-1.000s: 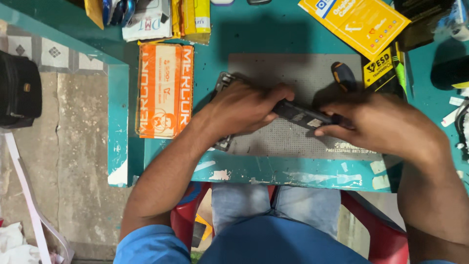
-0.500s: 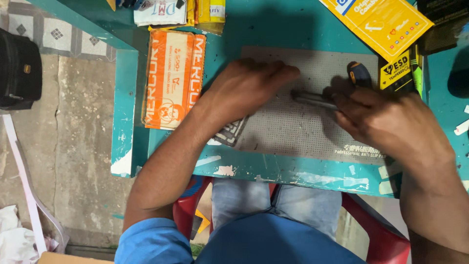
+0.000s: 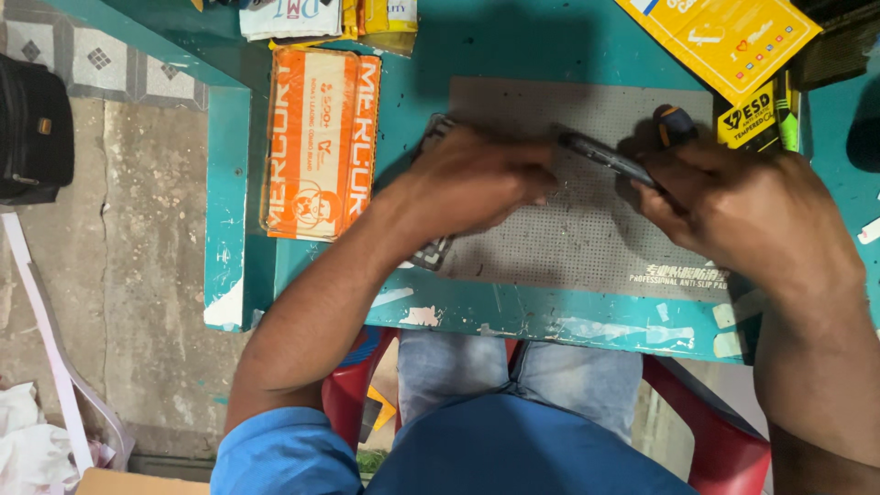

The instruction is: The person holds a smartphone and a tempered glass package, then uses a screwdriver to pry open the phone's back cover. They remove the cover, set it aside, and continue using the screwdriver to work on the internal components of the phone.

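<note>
Soft even daylight, faint shadows beside the hands, slight motion blur, mild edge distortion

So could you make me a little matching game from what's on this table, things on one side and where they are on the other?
Things:
1. orange box
2. grey mat
3. yellow card
4. black bag

Places:
A. on the floor, left of the table
B. under both hands
C. top right of the table
D. on the table, left of the mat

Pairs: 1-D, 2-B, 3-C, 4-A. The right hand grips a thin dark tool; the left hand presses on a flat dark part.
</note>
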